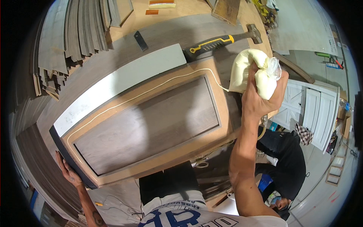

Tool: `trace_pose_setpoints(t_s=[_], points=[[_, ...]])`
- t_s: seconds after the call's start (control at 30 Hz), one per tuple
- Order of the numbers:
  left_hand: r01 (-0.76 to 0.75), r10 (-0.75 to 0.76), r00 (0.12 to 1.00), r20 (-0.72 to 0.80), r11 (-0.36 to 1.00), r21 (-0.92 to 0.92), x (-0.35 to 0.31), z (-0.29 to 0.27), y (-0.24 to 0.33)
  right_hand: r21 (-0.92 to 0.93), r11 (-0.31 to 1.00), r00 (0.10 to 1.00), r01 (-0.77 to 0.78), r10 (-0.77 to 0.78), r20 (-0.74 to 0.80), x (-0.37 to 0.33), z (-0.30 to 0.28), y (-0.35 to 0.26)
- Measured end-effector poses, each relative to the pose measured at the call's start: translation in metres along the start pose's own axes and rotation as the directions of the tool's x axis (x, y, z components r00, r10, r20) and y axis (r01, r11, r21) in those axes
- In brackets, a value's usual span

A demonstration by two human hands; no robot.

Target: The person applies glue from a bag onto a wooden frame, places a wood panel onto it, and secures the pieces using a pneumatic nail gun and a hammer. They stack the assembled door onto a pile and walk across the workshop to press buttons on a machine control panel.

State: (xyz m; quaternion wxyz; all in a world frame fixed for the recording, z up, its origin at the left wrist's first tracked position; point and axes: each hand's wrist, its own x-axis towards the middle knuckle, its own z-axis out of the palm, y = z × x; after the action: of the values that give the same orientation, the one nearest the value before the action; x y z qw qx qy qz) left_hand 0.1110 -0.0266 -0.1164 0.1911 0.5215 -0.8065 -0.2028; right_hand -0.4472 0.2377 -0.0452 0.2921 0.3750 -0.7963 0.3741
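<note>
My right hand is closed round a soft plastic bag filled with pale yellow glue, its clear twisted end sticking up past the fingers. From the bag's lower corner a thin line of glue runs along the far side of a tan wooden frame and bends down its left side. A grey wood-grain panel is set inside the frame. My left hand lies with fingers stretched along the dark left edge of the piece, holding nothing.
A white strip borders the frame's far side. Beyond it lie a hammer and a small black plate. Grey boards are stacked at the far left. At right, another person bends low near a white cabinet.
</note>
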Motion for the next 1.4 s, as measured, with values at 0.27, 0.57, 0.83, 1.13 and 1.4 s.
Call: trace_pose_setpoints(t_s=[0.27, 0.57, 0.83, 1.13, 1.4], points=[[0.035, -0.035, 0.999, -0.015, 0.999, -0.022, -0.002, 0.001, -0.004, -0.029, 0.998, 0.999, -0.048, 0.049, 0.023, -0.037, -0.045, -0.004], [-0.061, 0.061, 0.998, -0.006, 0.995, -0.079, -0.002, 0.002, -0.018, -0.059, 0.995, 0.997, -0.076, 0.077, 0.013, -0.074, -0.089, -0.008], [-0.119, 0.117, 0.993, -0.030, 0.990, -0.079, -0.008, 0.002, -0.009, 0.023, 0.998, 0.998, -0.057, 0.056, 0.037, -0.096, -0.088, -0.043], [-0.031, 0.023, 0.992, -0.121, 0.997, -0.067, -0.005, 0.007, -0.002, 0.107, 0.994, 1.000, 0.006, -0.009, 0.026, -0.106, -0.068, -0.113], [-0.114, 0.133, 0.970, -0.204, 0.988, 0.102, -0.004, 0.010, -0.011, 0.114, 0.993, 0.991, 0.042, -0.056, 0.122, -0.123, -0.060, -0.173]])
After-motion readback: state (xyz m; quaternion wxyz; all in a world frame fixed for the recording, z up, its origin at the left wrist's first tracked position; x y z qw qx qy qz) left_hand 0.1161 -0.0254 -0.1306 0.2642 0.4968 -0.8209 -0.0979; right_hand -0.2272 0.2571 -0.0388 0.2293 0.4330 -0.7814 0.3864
